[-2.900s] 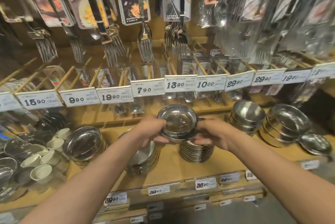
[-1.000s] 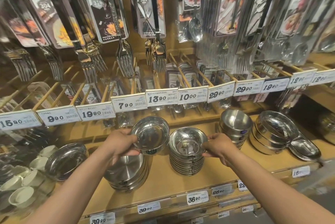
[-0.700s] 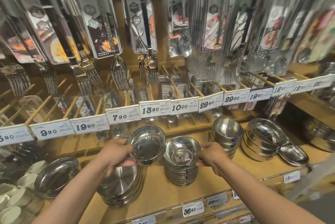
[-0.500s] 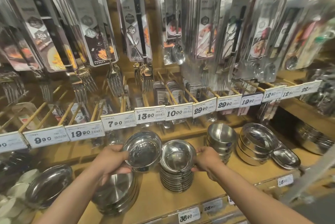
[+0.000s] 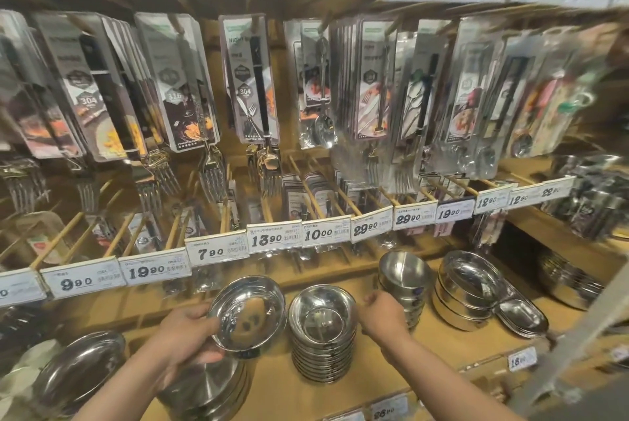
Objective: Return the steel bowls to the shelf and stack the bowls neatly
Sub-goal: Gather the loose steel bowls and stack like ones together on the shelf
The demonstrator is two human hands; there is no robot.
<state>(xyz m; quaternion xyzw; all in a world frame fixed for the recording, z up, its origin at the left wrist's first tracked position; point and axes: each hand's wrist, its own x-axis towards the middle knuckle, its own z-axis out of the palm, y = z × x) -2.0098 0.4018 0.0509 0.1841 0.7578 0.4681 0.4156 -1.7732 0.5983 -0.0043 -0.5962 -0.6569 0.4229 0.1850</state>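
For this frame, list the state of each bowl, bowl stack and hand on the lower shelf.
Shiny steel bowl: held off the shelf, tilted towards the camera, not yet stacked.
Left hand: grips that bowl's rim.
Tall stack of small steel bowls: upright on the wooden shelf, nested evenly.
Right hand: at the stack's right side; contact unclear.
Stack of wide steel bowls: below the held bowl.

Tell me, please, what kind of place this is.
Most likely a shop's kitchenware aisle. Price tags line the wooden shelf edges, packaged forks and spoons hang on pegs above, and steel bowls stand in stacks, one bowl in the left hand.
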